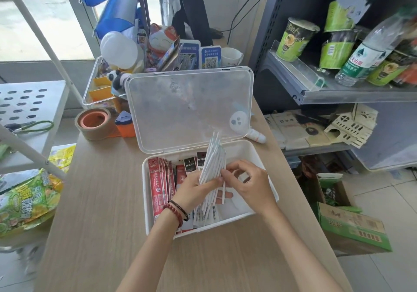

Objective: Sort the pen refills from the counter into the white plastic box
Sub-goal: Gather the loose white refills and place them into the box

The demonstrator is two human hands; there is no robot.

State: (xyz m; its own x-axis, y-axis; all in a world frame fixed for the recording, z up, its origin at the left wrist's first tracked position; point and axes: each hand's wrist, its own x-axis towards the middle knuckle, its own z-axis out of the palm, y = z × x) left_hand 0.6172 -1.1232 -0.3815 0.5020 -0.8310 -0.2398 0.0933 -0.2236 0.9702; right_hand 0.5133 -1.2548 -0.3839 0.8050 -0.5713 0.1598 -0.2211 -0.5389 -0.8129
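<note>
The wooden counter (pixel 101 201) is occupied by the white plastic box (pixel 246 149), its clear lid (pixel 189 106) swung back and red packets (pixel 158 188) stood along its left side. Above the box, a bundle of pen refills (pixel 214 163), thin white tubes fanned out and tilted away, is gripped round its middle by the left hand (pixel 194 192). The bundle's right edge is pinched by the curled fingers of the right hand (pixel 250 185).

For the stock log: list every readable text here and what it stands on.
"M&G": black refill packets in the white plastic box.
"田字格": booklet on the lower shelf.
Too blurred: red packets, QR signs, bottle label, green cups.
Loose pen refills: no print seen.
</note>
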